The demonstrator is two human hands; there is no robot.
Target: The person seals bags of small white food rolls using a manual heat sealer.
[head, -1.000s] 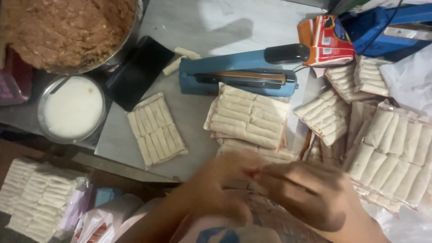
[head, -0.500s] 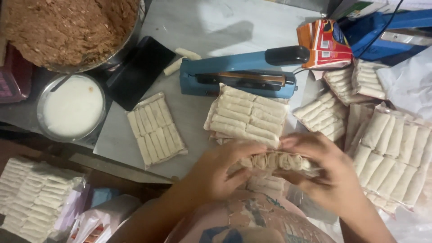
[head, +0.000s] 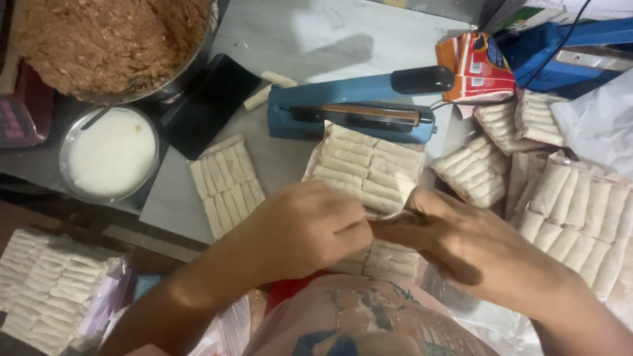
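My left hand (head: 306, 231) and my right hand (head: 461, 234) meet at the fingertips over a clear plastic pack of pale rolled wrappers (head: 389, 257), and both grip its top edge. Most of that pack is hidden under my hands. Just beyond them lies another flat pack of rolls (head: 366, 165), in front of a blue impulse heat sealer (head: 349, 109) with a black handle.
A loose row of rolls (head: 225, 183) lies left of my hands. A big pot of brown minced filling (head: 105, 39), a metal bowl of white liquid (head: 112, 158) and a black phone (head: 208, 102) are at left. Several filled packs (head: 573, 211) pile at right; more (head: 46, 290) lie lower left.
My hands rose from my lap to the table edge with the pack of rolls, then drew close together, and my fingers now pinch its top edge.
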